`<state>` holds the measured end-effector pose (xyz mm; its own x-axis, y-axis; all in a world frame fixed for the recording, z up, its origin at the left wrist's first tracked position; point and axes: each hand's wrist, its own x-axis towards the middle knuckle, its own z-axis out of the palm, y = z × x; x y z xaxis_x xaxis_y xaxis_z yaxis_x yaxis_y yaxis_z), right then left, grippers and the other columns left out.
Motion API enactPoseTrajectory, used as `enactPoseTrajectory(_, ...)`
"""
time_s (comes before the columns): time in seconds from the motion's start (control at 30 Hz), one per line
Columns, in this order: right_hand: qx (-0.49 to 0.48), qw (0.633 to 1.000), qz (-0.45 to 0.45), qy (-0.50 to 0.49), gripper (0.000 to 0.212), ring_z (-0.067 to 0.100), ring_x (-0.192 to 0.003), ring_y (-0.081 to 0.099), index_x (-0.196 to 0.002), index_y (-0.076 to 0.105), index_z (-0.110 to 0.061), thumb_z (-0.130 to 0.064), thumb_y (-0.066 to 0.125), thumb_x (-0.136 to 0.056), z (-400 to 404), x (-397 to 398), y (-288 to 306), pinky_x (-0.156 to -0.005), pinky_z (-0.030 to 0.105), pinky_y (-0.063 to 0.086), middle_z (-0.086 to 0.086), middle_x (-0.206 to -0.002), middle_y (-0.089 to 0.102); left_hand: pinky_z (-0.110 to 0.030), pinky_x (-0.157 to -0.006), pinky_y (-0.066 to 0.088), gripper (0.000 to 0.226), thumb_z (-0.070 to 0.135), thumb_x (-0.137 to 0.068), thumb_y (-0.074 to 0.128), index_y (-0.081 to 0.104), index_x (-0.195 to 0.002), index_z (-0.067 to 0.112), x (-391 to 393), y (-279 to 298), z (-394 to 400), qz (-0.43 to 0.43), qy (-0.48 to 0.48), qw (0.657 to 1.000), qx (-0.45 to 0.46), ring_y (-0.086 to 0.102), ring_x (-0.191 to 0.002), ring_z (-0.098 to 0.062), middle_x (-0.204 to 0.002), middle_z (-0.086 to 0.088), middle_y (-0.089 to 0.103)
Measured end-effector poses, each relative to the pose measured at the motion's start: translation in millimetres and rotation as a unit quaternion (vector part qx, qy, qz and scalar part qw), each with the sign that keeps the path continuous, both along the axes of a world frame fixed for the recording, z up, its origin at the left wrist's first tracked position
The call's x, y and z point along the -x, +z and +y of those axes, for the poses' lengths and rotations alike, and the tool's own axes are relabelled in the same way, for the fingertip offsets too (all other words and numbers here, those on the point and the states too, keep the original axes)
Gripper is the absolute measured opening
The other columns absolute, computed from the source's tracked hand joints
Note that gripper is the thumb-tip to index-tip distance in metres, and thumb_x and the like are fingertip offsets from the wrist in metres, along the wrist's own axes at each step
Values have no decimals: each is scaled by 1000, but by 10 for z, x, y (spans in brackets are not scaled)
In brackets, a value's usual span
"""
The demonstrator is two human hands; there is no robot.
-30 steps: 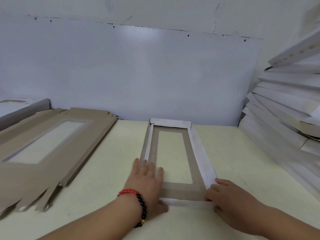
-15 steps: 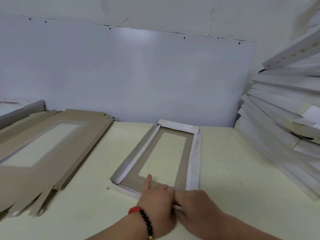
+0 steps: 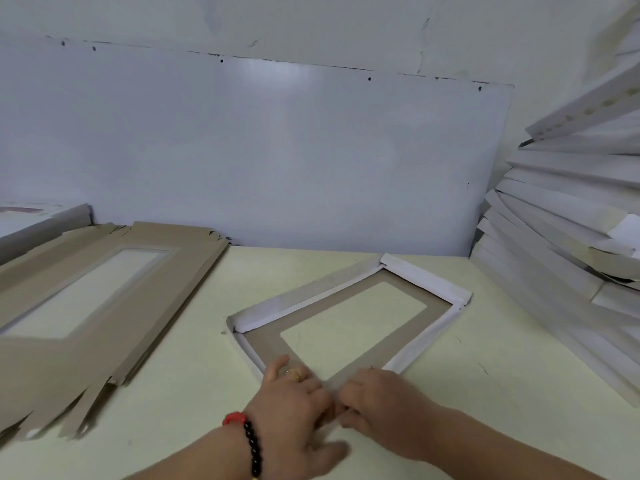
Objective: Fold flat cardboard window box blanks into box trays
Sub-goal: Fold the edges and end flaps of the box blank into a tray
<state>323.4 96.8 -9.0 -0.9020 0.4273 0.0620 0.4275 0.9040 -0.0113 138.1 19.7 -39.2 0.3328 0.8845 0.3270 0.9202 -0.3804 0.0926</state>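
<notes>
A folded window box tray (image 3: 426, 282) lies on the table, turned diagonally, with white walls raised round a brown base and a rectangular window. Its near corner points at me and is hidden under my hands. My left hand (image 3: 294, 403), with a bead bracelet and a ring, rests its fingers flat on the brown base at that corner. My right hand (image 3: 381, 403) has curled fingers that pinch the tray's near corner wall right beside the left hand.
A stack of flat brown window blanks (image 3: 194, 271) lies on the pale table (image 3: 173, 393) at the left. Finished white trays (image 3: 554, 237) are piled high along the right. A white board (image 3: 277, 150) backs the table. A grey box (image 3: 41, 223) sits far left.
The tray has swung from straight ahead to a diagonal, its far end now to the right. Both hands came together from its two near corners to one corner.
</notes>
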Motion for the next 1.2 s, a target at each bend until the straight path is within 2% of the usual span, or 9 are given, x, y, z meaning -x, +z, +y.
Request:
enactPoseTrajectory(0.1,17,1000,4,1,28,29,-100,53,-102,62,-9,-33,47,-98,42,45,3,-86,35,35,12,-106,62,-32,-86,36,26,52,-81,55,57,-67,31,-74,-19,-3,45,-13,996,-75,56,-67,-9,-58,16,49)
enactPoseTrajectory(0.33,52,995,-15,-80,17,13,-100,54,-105,62,-27,-33,50,-95,505,-500,-19,-88,25,38,-8,-105,64,-32,-82,49,22,51,-74,69,57,-68,33,224,154,39,110,-39,992,-49,58,-76,-6,-63,20,51)
enactPoseTrajectory(0.6,35,984,-19,-173,20,0,-89,50,-110,63,-39,-34,54,-94,804,-1468,64,-79,15,34,-20,-91,56,-36,-83,41,27,47,-88,50,57,-70,27,654,152,119,99,-15,995,-15,57,-93,-14,-79,17,53)
enactPoseTrajectory(0.77,-76,978,-50,-190,12,-1,-82,48,-87,63,-39,-41,72,-80,814,-1869,135,-79,20,37,-24,-77,47,-39,-91,38,24,51,-86,46,63,-87,34,980,166,93,68,26,997,28,42,-123,-19,-120,8,54)
enactPoseTrajectory(0.83,-89,976,3,-201,35,-6,-73,44,-68,58,-38,-31,90,-57,751,-1982,143,-63,16,39,-28,-65,46,-39,-109,24,31,54,-91,41,65,-104,39,1141,145,86,41,52,992,110,14,-143,-25,-153,6,24)
enactPoseTrajectory(0.93,-51,970,57,-229,39,3,-92,49,-62,58,-37,-22,93,-56,692,-2031,-4,-66,28,46,-27,-85,53,-21,-115,10,9,43,-94,53,57,-86,41,1254,114,74,-17,67,982,173,-13,-148,-20,-153,7,-26)
enactPoseTrajectory(1.03,72,942,149,-293,23,3,-122,41,-68,66,-34,-19,82,-74,633,-2061,-107,-92,27,38,-25,-126,43,-8,-83,40,19,33,-85,68,49,-86,33,1250,81,26,-131,120,964,196,56,-120,-7,-149,14,-33)
enactPoseTrajectory(1.1,121,933,171,-294,26,-13,-110,49,-70,67,-38,-16,78,-79,613,-2075,-134,-84,15,41,-25,-110,58,-10,-68,44,25,34,-81,72,51,-95,31,1192,78,5,-167,152,955,191,66,-97,-3,-153,10,-25)
enactPoseTrajectory(1.2,94,934,135,-316,22,-1,-94,61,-93,64,-47,-27,71,-86,566,-1993,-119,-79,15,44,-20,-99,63,-12,-79,44,22,31,-88,64,49,-104,34,1097,56,-12,-149,150,961,178,60,-113,-5,-159,-1,-15)
